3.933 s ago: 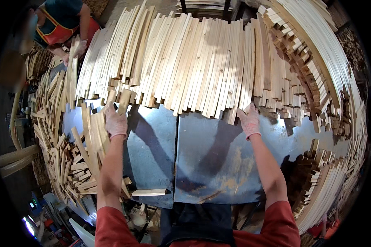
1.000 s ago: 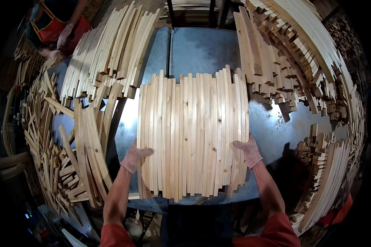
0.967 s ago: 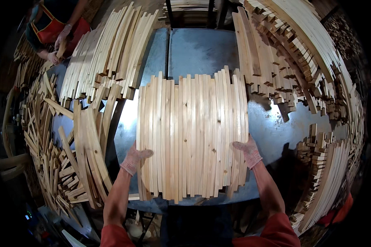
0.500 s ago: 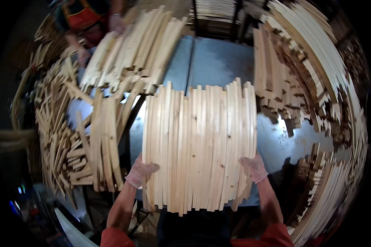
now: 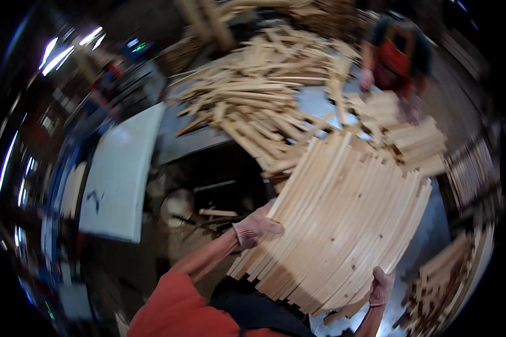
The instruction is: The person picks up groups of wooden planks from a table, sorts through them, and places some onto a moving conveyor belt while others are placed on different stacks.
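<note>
A broad layer of pale wooden strips (image 5: 343, 224), pressed side by side with uneven ends, lies between my two gloved hands. My left hand (image 5: 258, 226) grips its left edge, thumb on top and the other fingers hidden at the side or beneath. At the right edge, near the lower corner, my right hand (image 5: 382, 285) holds on in the same way. The strips slant up to the right in front of my body. Whether they rest on the metal table (image 5: 433, 230) or hang above it I cannot tell.
Beyond the strips is a heap of loose wooden sticks (image 5: 264, 84). A co-worker in a red apron (image 5: 396, 53) handles more strips (image 5: 416, 140) at the far right. A white panel (image 5: 121, 171) stands to the left, with a bucket (image 5: 177, 206) on the floor. Stacked wood (image 5: 438, 275) lies at lower right.
My view has swung to the left, so the co-worker now appears on the right. The strips have turned from upright to slanting, with both hands still gripping their sides.
</note>
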The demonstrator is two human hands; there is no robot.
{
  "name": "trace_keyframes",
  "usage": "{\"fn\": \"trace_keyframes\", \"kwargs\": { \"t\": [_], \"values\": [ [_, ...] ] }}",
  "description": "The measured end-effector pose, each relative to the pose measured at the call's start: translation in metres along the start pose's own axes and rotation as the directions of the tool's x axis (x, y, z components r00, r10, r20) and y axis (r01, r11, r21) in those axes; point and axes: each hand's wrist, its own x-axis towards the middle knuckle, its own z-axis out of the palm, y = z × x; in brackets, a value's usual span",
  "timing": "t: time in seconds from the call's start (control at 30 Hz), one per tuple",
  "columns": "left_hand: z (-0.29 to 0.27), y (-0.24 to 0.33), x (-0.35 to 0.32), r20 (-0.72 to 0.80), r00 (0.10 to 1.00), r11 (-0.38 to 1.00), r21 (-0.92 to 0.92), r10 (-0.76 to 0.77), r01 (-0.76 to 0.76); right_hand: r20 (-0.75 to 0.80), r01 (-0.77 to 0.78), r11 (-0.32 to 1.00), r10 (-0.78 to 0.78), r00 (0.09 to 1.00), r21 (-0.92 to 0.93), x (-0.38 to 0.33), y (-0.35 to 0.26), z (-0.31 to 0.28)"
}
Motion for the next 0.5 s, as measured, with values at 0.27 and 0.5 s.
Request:
{"fn": "trace_keyframes", "kwargs": {
  "t": [0.27, 0.5],
  "values": [
    [-0.129, -0.028, -0.260, -0.285, 0.947, 0.936, -0.270, 0.147, -0.227, 0.588, 0.145, 0.989, -0.101, 0.803, -0.028, -0.081, -0.007, 0.168],
    [-0.230, -0.074, -0.490, -0.588, 0.803, 0.914, -0.266, 0.097, -0.306, 0.786, 0.131, 0.975, 0.061, 0.616, -0.178, -0.239, 0.008, 0.359]
  ]
}}
